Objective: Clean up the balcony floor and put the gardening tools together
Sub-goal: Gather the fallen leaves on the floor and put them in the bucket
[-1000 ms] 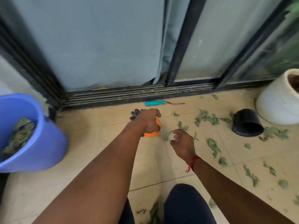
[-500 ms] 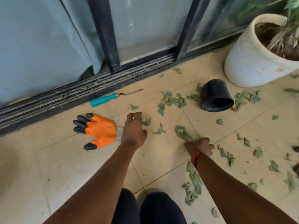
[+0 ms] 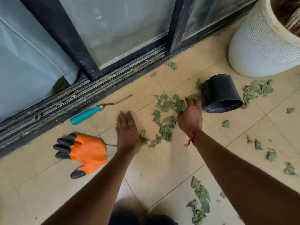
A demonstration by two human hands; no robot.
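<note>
Near edge: dark trouser knees, with a clump of dried green leaves on the beige floor tiles to the near right. More loose leaves are scattered along the right side.

Orange gardening glove with black fingertips lies flat at left, fingers pointing left. It's just beside the left wrist, not touching the hand.

Left hand: palm down, flat on the floor, fingers straight and together, holding nothing. One small leaf sits at its thumb side.

Right hand: on edge, fingers fairly straight, pushed into the leaf heap. It's a bit blurred and I see no clear pinch. Red thread on that wrist. More leaves lie between the two hands.

Teal-handled hand weeder lies on the floor beyond the left hand, thin bent metal tip pointing right, parallel to the door track.

Black plastic pot lies on its side just right of the right hand, mouth facing near. Leaf pile to its right.

Far right: ribbed white planter. Far: dark-framed sliding glass door, grey curtain behind it.
</note>
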